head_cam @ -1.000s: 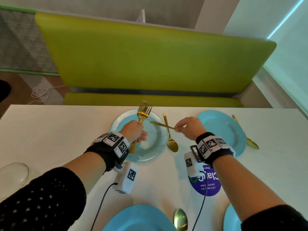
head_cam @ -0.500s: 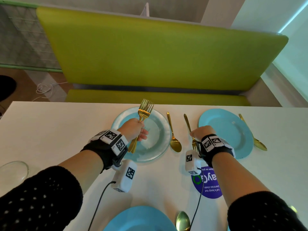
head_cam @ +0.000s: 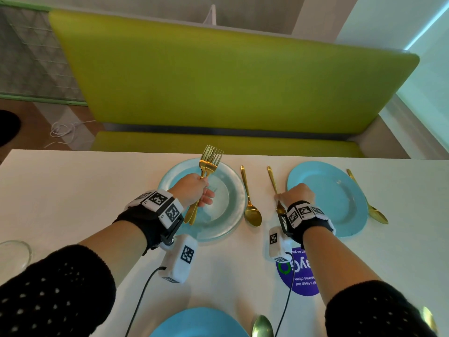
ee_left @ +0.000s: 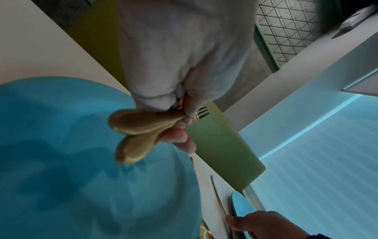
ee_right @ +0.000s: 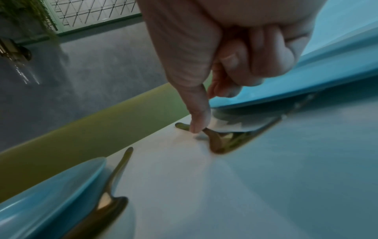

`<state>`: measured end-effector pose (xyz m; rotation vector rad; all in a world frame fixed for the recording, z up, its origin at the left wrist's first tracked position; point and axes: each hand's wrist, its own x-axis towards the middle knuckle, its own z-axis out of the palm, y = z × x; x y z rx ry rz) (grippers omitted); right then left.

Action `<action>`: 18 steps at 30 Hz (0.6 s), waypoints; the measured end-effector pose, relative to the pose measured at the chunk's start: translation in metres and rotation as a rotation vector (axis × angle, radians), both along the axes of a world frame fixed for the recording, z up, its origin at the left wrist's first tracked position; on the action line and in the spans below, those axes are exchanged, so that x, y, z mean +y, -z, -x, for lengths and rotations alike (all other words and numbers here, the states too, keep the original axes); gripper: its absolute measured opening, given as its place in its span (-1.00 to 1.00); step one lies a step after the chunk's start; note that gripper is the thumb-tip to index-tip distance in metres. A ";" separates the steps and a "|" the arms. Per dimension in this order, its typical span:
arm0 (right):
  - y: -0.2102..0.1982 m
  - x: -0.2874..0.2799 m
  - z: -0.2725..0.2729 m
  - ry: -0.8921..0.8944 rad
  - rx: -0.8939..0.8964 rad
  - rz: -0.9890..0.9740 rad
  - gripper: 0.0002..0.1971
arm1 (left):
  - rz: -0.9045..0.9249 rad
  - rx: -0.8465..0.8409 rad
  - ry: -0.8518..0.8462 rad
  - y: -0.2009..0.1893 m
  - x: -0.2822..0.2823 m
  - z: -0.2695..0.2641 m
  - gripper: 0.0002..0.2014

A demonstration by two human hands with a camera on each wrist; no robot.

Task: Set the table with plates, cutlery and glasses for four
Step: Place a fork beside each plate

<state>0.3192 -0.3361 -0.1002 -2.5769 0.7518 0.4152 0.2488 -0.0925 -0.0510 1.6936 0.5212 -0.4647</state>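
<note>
At the far left a glass [head_cam: 13,254] sits alone at the bench [head_cam: 73,190] edge, not yet at a place. The left hand [head_cam: 194,188] grips spare forks [head_cam: 206,171] above the left plate [head_cam: 228,215], a spoon [head_cam: 250,203] just right of it. The right hand [head_cam: 295,194] pinches a fork [head_cam: 273,183], laying it beside the right plate [head_cam: 340,198]. Two near plates show; forks and glasses seem mostly outstanding.

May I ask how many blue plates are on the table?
3: the far-left plate under the left hand, the far-right plate beside the right hand, and the near plate. Another may hide behind the right sleeve.
</note>
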 end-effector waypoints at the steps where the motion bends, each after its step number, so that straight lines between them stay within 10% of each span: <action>1: 0.001 -0.002 -0.001 0.020 -0.008 -0.018 -0.69 | -0.002 0.000 0.001 0.000 -0.001 0.000 -0.76; 18: 0.011 -0.018 0.000 0.061 -0.051 -0.026 -0.63 | -0.031 0.008 -0.011 0.001 -0.007 0.005 -0.77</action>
